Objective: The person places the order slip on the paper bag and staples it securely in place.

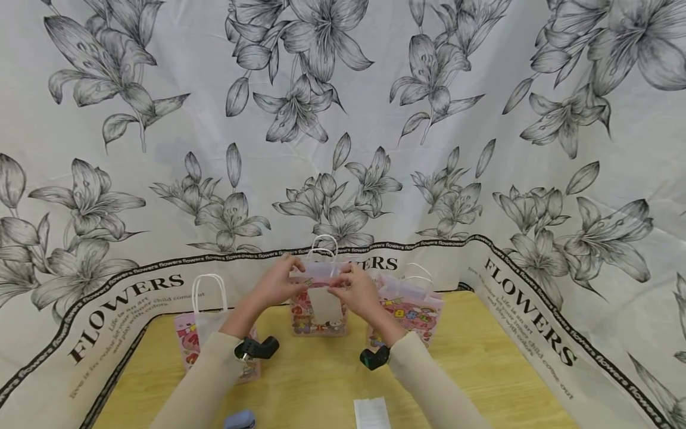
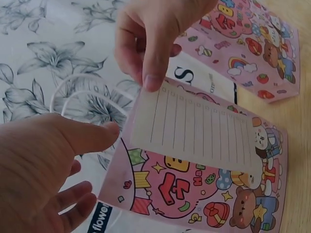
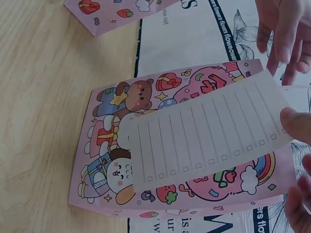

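Note:
A pink cartoon-printed paper gift bag (image 1: 300, 310) with white handles stands upright in the middle at the back of the table. Across its front lies a lined slip of white paper (image 3: 204, 131) with a row of small checkboxes. My right hand (image 1: 358, 292) pinches the slip's upper corner between thumb and fingers, as the left wrist view (image 2: 150, 43) also shows. At the bag's upper left, my left hand (image 1: 284, 280) has its thumb and fingers spread apart, holding nothing. In the left wrist view its thumb is close to the bag's top edge; contact is unclear.
Similar gift bags stand to the left (image 1: 187, 339) and right (image 1: 409, 316), each partly behind a forearm. Near the front edge are white paper (image 1: 371, 413) and a small blue object (image 1: 240, 419), kind unclear. A flower-printed cloth (image 1: 343, 196) hangs behind the table.

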{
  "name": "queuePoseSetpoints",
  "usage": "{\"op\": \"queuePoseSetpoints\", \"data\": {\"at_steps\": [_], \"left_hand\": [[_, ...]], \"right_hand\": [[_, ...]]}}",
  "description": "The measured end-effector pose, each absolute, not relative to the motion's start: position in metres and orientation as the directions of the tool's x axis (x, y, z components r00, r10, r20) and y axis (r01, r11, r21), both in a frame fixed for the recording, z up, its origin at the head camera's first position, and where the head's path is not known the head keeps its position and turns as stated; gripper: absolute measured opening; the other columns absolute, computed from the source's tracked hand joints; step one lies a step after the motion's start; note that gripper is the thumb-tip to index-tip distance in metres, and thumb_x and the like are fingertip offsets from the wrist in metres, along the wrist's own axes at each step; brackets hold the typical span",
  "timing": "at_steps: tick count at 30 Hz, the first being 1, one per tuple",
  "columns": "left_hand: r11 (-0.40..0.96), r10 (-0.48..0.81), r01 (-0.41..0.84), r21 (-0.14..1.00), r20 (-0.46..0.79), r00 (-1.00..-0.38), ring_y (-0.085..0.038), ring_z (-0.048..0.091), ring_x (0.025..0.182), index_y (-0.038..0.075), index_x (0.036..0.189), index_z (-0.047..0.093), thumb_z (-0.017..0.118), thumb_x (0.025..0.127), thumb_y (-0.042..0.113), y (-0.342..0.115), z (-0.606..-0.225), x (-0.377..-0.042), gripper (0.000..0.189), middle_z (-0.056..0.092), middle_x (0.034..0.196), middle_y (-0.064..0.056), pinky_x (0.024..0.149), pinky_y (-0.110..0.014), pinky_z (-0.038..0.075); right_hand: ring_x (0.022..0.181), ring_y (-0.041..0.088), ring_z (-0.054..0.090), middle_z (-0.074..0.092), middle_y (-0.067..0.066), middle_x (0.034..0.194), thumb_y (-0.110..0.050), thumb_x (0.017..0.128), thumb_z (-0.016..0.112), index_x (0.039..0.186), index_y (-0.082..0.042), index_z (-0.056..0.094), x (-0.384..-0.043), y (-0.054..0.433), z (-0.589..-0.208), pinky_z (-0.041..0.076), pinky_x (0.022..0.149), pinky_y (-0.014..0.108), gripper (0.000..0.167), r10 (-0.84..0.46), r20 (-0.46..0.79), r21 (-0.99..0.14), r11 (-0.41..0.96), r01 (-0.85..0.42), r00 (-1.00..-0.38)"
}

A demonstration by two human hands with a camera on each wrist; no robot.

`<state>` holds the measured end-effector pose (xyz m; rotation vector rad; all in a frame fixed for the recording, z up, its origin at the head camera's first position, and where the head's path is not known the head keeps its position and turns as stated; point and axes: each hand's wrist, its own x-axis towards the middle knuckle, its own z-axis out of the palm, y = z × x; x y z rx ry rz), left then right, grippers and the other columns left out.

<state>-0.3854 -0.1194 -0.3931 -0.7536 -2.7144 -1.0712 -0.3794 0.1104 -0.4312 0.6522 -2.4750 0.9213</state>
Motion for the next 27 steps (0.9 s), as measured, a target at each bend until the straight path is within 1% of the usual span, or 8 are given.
{"op": "queuePoseSetpoints", "data": {"at_steps": [4,7,10,15,18,21,24,27], "left_hand": [[0.630,0.362,0.439,0.640,0.258,-0.896,-0.027,0.055,0.098,0.005,0.111,0.049,0.080,0.082,0.015,-0.116,-0.398,-0.392,0.043,0.047,0.117,-0.012,0.078,-0.043,0.048],[0.638,0.352,0.406,0.655,0.222,-0.909,-0.028,0.057,0.099,0.006,0.126,0.046,0.082,0.080,0.017,-0.115,-0.400,-0.396,0.059,0.049,0.123,-0.014,0.076,-0.043,0.050],[0.657,0.368,0.428,0.620,0.232,-0.900,-0.031,0.057,0.104,0.003,0.138,0.043,0.082,0.080,0.016,-0.114,-0.404,-0.402,0.071,0.049,0.129,-0.018,0.079,-0.045,0.050],[0.680,0.379,0.484,0.550,0.302,-0.875,-0.032,0.054,0.105,0.000,0.138,0.048,0.079,0.080,0.010,-0.113,-0.411,-0.414,0.066,0.053,0.130,-0.017,0.087,-0.048,0.047],[0.657,0.399,0.514,0.552,0.323,-0.858,-0.031,0.058,0.102,-0.001,0.133,0.055,0.074,0.083,0.007,-0.112,-0.414,-0.418,0.054,0.060,0.123,-0.016,0.086,-0.046,0.049],[0.621,0.407,0.525,0.582,0.332,-0.851,-0.029,0.064,0.097,-0.002,0.127,0.060,0.070,0.088,0.006,-0.112,-0.419,-0.420,0.041,0.064,0.117,-0.017,0.080,-0.042,0.053],[0.602,0.376,0.508,0.616,0.343,-0.861,-0.031,0.064,0.100,-0.004,0.121,0.064,0.069,0.088,0.005,-0.113,-0.423,-0.421,0.035,0.063,0.116,-0.019,0.082,-0.041,0.053],[0.586,0.344,0.494,0.643,0.355,-0.870,-0.034,0.062,0.104,-0.007,0.118,0.065,0.069,0.088,0.003,-0.117,-0.429,-0.421,0.033,0.063,0.115,-0.019,0.086,-0.046,0.051]], "right_hand": [[0.105,0.026,0.049,0.054,0.006,0.114,-0.025,0.081,0.081,0.077,-0.020,0.076,-0.380,0.109,-0.435,0.045,0.083,0.043,0.008,-0.247,0.558,-0.451,0.711,-0.539,-0.792],[0.124,0.034,0.041,0.052,0.010,0.130,-0.024,0.080,0.082,0.075,-0.021,0.076,-0.382,0.109,-0.438,0.036,0.099,0.055,0.009,-0.217,0.567,-0.471,0.706,-0.529,-0.795],[0.132,0.038,0.035,0.046,0.015,0.142,-0.022,0.079,0.083,0.073,-0.020,0.075,-0.387,0.109,-0.441,0.031,0.104,0.059,0.010,-0.213,0.554,-0.524,0.661,-0.536,-0.805],[0.134,0.041,0.035,0.040,0.024,0.146,-0.019,0.080,0.082,0.074,-0.014,0.075,-0.400,0.110,-0.445,0.033,0.104,0.057,0.011,-0.261,0.553,-0.525,0.628,-0.574,-0.792],[0.135,0.041,0.034,0.042,0.024,0.145,-0.019,0.080,0.082,0.074,-0.015,0.074,-0.406,0.110,-0.448,0.031,0.106,0.058,0.011,-0.263,0.543,-0.511,0.650,-0.562,-0.797],[0.134,0.037,0.038,0.046,0.020,0.143,-0.019,0.081,0.082,0.075,-0.016,0.072,-0.407,0.110,-0.449,0.036,0.103,0.054,0.011,-0.258,0.514,-0.528,0.657,-0.539,-0.818],[0.126,0.033,0.047,0.055,0.016,0.133,-0.016,0.082,0.081,0.077,-0.013,0.071,-0.408,0.108,-0.448,0.045,0.096,0.046,0.011,-0.263,0.519,-0.544,0.632,-0.552,-0.813],[0.108,0.025,0.056,0.063,0.008,0.112,-0.016,0.082,0.081,0.077,-0.014,0.071,-0.409,0.106,-0.449,0.052,0.084,0.037,0.011,-0.243,0.547,-0.543,0.625,-0.561,-0.801]]}}
